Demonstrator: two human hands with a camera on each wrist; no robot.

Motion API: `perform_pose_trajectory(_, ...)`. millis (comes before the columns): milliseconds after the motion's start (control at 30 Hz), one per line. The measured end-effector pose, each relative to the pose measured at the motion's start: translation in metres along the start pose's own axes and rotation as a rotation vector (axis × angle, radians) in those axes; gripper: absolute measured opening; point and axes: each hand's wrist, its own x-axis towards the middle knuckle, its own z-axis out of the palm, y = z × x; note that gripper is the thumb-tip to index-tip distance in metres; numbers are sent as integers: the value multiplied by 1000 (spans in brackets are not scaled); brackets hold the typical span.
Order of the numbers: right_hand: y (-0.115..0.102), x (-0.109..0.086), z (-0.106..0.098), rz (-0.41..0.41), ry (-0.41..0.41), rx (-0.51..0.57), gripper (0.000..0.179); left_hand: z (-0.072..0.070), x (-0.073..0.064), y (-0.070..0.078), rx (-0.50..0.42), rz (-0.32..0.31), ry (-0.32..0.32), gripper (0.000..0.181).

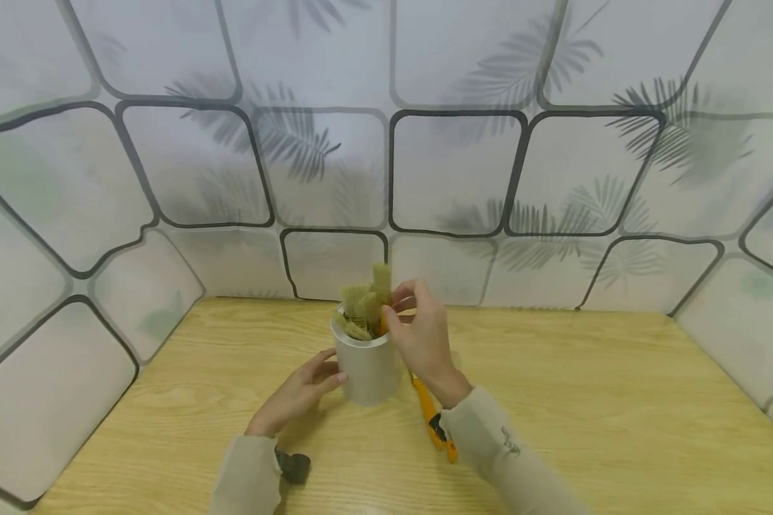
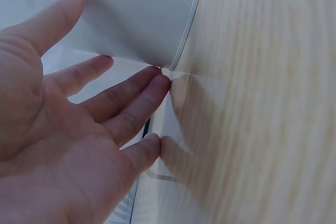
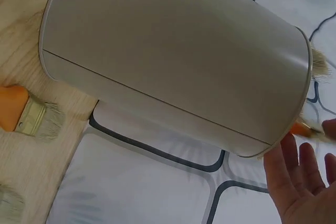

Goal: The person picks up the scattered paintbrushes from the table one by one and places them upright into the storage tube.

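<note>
A pale grey cylindrical container (image 1: 368, 372) stands upright on the table, with several pale-bristled brushes (image 1: 358, 300) sticking up out of it. At its rim, my right hand (image 1: 420, 325) pinches a paintbrush (image 1: 381, 280) whose orange handle (image 3: 302, 129) goes into the container. In the right wrist view that handle is blurred and partly hidden by the rim. My left hand (image 1: 303, 392) touches the container's left side. Its fingers and thumb are spread and nearly straight in the left wrist view, beside the container wall (image 2: 142, 19).
Orange-handled paintbrushes (image 1: 427, 411) lie on the wooden table (image 1: 586, 400) right of the container, partly under my right forearm. One shows bristles (image 3: 50, 121) in the right wrist view. A patterned wall (image 1: 454, 172) rises behind the table.
</note>
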Motion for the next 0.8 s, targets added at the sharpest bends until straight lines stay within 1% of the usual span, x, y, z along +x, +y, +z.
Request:
perform_pose_trajectory(100, -2, -1, -3, 23, -12, 21, 20, 1, 1, 0, -3, -3, 5, 66)
perform_pose_trajectory(233, -5, -1, -14, 83, 8, 44, 18, 1, 2, -1, -4, -11, 17, 66)
perform_pose_trajectory(367, 0, 1, -30, 150, 26, 7, 14, 1, 2, 0, 3, -17, 22, 67)
perform_pose_trajectory(500, 10, 1, -50, 273, -3, -37, 13, 1, 2, -1, 0, -21, 19, 67)
perform_pose_trajectory(633, 20, 1, -70, 421, -51, -30, 13, 0, 1, -1, 0, -16, 14, 67)
perform_pose_trajectory(733, 25, 0, -84, 507, -81, -27, 17, 0, 1, -2, -4, -13, 11, 67)
perform_pose_trajectory(800, 28, -2, -92, 549, -104, -26, 20, 0, 1, -2, -7, -12, 9, 67)
